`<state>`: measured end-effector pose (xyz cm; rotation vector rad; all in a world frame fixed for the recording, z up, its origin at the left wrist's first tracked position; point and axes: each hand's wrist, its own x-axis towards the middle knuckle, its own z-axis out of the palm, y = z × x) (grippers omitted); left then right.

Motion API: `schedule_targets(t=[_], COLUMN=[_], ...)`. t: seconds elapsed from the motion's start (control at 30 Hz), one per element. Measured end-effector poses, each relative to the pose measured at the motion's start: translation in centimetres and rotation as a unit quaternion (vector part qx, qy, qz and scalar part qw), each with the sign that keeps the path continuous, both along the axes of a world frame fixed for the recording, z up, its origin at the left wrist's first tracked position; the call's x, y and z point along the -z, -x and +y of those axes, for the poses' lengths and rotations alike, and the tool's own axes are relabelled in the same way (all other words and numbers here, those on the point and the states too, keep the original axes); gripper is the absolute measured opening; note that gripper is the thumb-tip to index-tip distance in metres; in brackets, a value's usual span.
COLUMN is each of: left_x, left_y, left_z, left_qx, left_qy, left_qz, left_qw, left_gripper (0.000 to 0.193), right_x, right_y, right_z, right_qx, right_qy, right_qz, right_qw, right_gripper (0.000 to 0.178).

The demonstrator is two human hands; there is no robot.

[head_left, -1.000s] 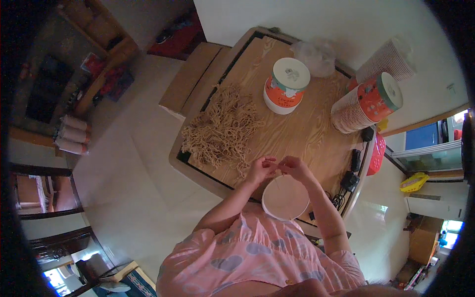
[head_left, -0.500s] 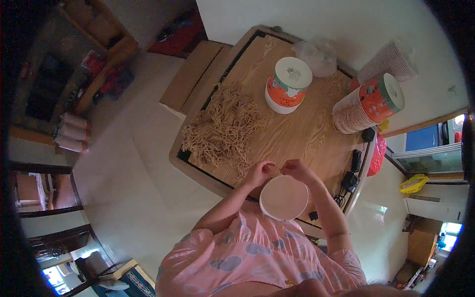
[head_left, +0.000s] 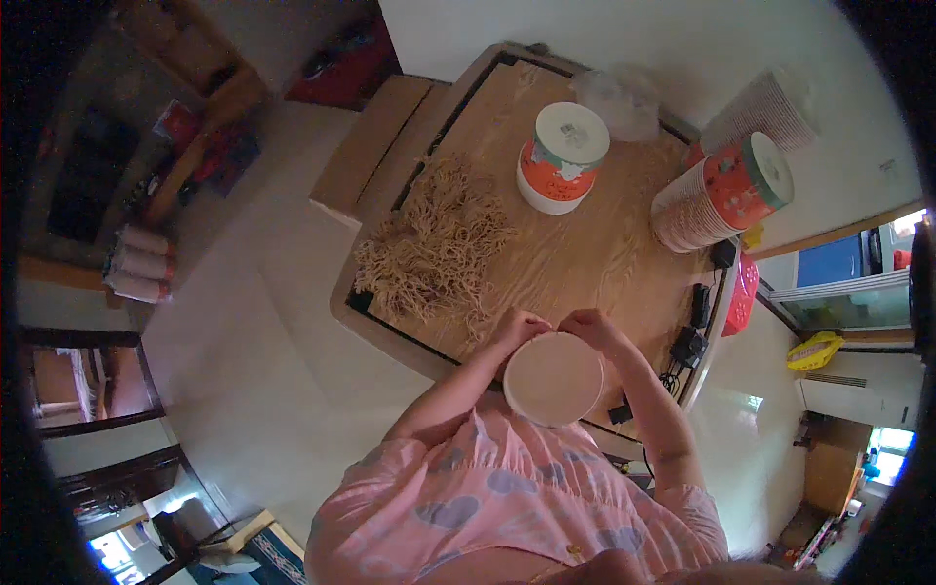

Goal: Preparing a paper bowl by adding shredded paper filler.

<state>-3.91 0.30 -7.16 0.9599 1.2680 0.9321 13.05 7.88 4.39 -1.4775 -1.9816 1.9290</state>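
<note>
A round paper tub (head_left: pixel 554 380) stands close to my body at the near table edge, its pale round face and white rim turned up. At its far rim my left hand (head_left: pixel 520 327) is closed, thumb and fingers pinched together. Close beside it my right hand (head_left: pixel 591 329) is also pinched at the rim, the fingertips of both nearly meeting. Whatever lies between the fingers is too small to make out. Left of my hands spreads a tangled heap of tan twisted cords (head_left: pixel 439 244). Beyond them stands an orange, green and white paper tub (head_left: pixel 564 166).
A leaning stack of nested paper tubs (head_left: pixel 702 205) stands at the table's right, with another stack (head_left: pixel 760 115) behind it. Black adapters (head_left: pixel 688 345) and cables line the right edge. A clear plastic bag (head_left: pixel 624 105) lies at the back; a cardboard box (head_left: pixel 375 146) adjoins the left side.
My hands have come closer together and down onto the tub's far rim. The view has shifted slightly; the heap of cords and the other tubs stay in place.
</note>
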Motion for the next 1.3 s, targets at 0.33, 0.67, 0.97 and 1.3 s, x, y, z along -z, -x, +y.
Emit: schedule_targets(t=[0.33, 0.67, 0.97, 1.3], left_x=[-5.2, -10.6, -13.7, -14.3], left_y=[-0.6, 0.7, 1.0, 1.1], left_z=[1.2, 0.9, 0.1, -1.0], left_qx=[-0.05, -0.034, -0.052, 0.002], left_qy=[-0.057, -0.101, -0.072, -0.056], left_qz=[0.166, 0.07, -0.021, -0.073], left_qw=[0.983, 0.992, 0.996, 0.996], left_gripper=[0.015, 0.023, 0.014, 0.014], right_x=[2.0, -2.8, -6.5, -6.8], right_y=[0.9, 0.4, 1.0, 0.5], right_z=[-0.1, 0.1, -1.0, -2.9], right_qx=[0.08, 0.125, 0.139, 0.107], right_qy=[0.094, 0.054, 0.11, 0.05], right_qz=[0.017, 0.128, 0.159, 0.14], right_qw=[0.992, 0.982, 0.971, 0.983], right_gripper=[0.02, 0.015, 0.016, 0.015])
